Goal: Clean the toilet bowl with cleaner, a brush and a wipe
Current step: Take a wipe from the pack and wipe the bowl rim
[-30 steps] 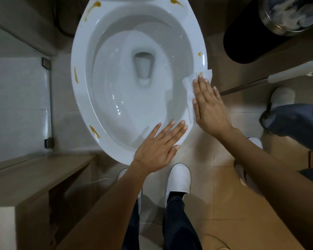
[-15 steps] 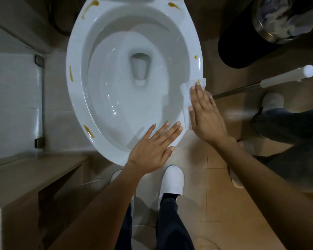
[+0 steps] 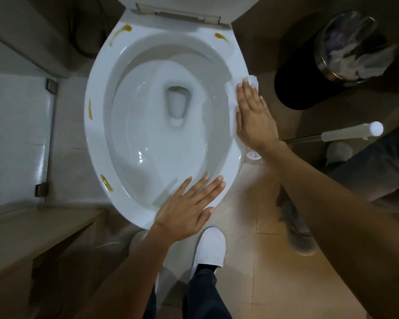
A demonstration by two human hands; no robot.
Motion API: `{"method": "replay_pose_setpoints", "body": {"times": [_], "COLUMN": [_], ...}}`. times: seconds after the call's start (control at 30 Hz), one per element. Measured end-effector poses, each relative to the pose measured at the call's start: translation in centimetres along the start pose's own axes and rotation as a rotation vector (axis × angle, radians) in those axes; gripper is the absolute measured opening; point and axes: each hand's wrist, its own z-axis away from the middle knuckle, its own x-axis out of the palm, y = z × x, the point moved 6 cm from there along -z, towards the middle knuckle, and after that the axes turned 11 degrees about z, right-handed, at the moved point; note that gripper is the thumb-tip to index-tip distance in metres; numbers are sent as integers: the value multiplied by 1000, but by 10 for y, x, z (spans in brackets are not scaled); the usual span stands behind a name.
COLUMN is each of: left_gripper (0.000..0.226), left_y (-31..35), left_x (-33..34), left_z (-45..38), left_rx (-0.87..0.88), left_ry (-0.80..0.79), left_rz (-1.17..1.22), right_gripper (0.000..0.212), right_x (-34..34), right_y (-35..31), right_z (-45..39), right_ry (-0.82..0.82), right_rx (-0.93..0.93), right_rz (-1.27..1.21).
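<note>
My right hand (image 3: 253, 116) has slid the wipe (image 3: 251, 79) further up the rim (image 3: 95, 139) since a second ago, over the spot where a small orange fleck sat on the right side; I can't see that fleck now, though the hand and wipe may simply be covering it. My left hand (image 3: 187, 211) hasn't shifted: it lies flat on the near edge of the rim, fingers straight and spread, bracing me.

The right hand is flat too, fingers straight and together, pressing the wipe against the rim rather than gripping it. A white edge of wipe shows past my fingertips and another below my wrist. The two hands are well apart.

As I read it, the wiping is only partly done. Orange smears are left at the back left (image 3: 122, 31), back right (image 3: 220, 36), left side (image 3: 90, 109) and near left (image 3: 107, 182). The bowl inside looks clean and wet, so I'd guess cleaner and scrubbing are behind me. The brush handle (image 3: 350, 132) lies off to the right, untouched, near the bin (image 3: 346, 46).
</note>
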Motion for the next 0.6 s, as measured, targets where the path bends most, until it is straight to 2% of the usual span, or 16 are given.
{"method": "replay_pose_setpoints", "body": {"times": [0.1,0.33,0.6], "left_gripper": [59,58,59], "left_y": [0,1,1], "left_x": [1,0,-1], "left_z": [0,-1,-1], "left_rx": [-7,-5,-2], "left_ry": [-3,0,14], "left_rz": [3,19,41], "right_gripper": [55,56,55], "right_x": [0,15,2], "right_y": [-1,-6,5], "right_z": [2,65,11], "right_ry": [-16,-33,-4], "right_rx": [-8,-44,-61], "right_rz": [-28,-98,-42]}}
